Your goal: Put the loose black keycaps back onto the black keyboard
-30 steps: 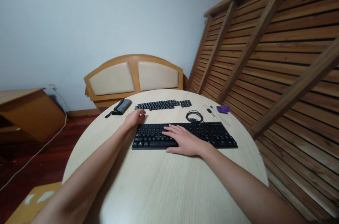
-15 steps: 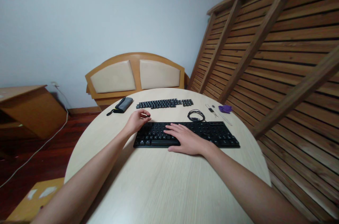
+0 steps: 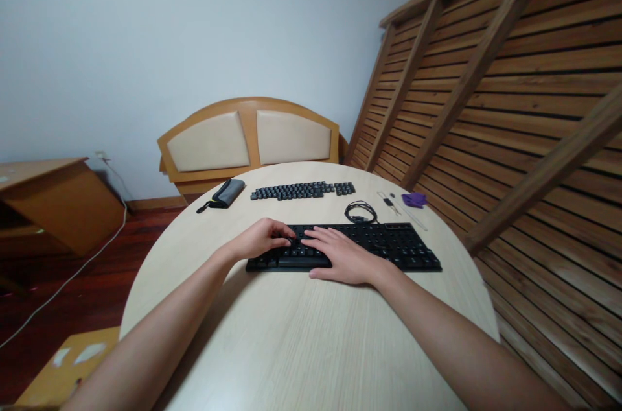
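A black keyboard (image 3: pixel 405 249) lies across the table before me, many of its key positions bare. My left hand (image 3: pixel 265 239) is over its left half, thumb and fingertips pinched around a small black keycap (image 3: pixel 292 242) at the key bed. Flat across the middle of the keyboard rests my right hand (image 3: pixel 343 257), its fingers spread and the thumb at the front edge. Behind the keyboard, loose keycaps (image 3: pixel 296 190) sit in rows laid out like a key layout. The keys under both hands are hidden.
A coiled black cable (image 3: pixel 360 211) sits behind the keyboard. Toward the right are a wire keycap puller (image 3: pixel 387 201), a thin pale stick (image 3: pixel 413 216) and a purple cloth (image 3: pixel 414 199). A grey pouch (image 3: pixel 228 193) lies at the back left of the round table (image 3: pixel 301 340).
My left hand has moved right and toward me, from the keyboard's back left corner onto its keys, with the keycap in its fingers. The right hand has stayed in place.
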Motion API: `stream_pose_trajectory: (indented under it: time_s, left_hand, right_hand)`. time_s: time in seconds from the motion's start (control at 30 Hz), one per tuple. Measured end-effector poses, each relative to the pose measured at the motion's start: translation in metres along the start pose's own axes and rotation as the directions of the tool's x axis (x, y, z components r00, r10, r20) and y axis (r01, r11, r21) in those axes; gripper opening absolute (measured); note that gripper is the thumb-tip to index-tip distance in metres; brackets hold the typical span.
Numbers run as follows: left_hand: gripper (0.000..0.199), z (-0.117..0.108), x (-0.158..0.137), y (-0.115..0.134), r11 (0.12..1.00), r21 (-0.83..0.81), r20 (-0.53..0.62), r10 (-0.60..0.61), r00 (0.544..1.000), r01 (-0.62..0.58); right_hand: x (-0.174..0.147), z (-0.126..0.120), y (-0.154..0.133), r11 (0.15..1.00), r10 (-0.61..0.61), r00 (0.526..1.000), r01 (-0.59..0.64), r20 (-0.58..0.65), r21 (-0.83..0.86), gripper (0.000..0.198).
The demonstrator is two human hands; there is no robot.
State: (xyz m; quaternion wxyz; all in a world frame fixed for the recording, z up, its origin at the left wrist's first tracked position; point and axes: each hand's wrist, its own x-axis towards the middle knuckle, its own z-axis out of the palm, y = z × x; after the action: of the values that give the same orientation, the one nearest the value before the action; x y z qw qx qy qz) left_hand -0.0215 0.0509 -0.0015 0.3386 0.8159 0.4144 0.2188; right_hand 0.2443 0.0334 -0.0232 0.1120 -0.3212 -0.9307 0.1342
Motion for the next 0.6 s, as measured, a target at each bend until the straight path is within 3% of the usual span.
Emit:
stream_pose_trajectory:
  time_s: [0.3,0.6]
  left_hand:
    - [0.024,0.0002,0.0002,-0.0057,0.99,0.111,0.083,0.082,0.993,-0.091]
    - [0.023,0.0035,0.0013,-0.0054,0.958,0.225,0.082,0.166,0.983,-0.18]
  right_hand:
    - [0.0008,0.0004,0.0006,1.0,-0.005,1.0,0.005,0.0,0.014,0.076]
    - [0.0002,-0.0002,-0.0005,1.0,-0.006,1.0,0.006,-0.003,0.008,0.076]
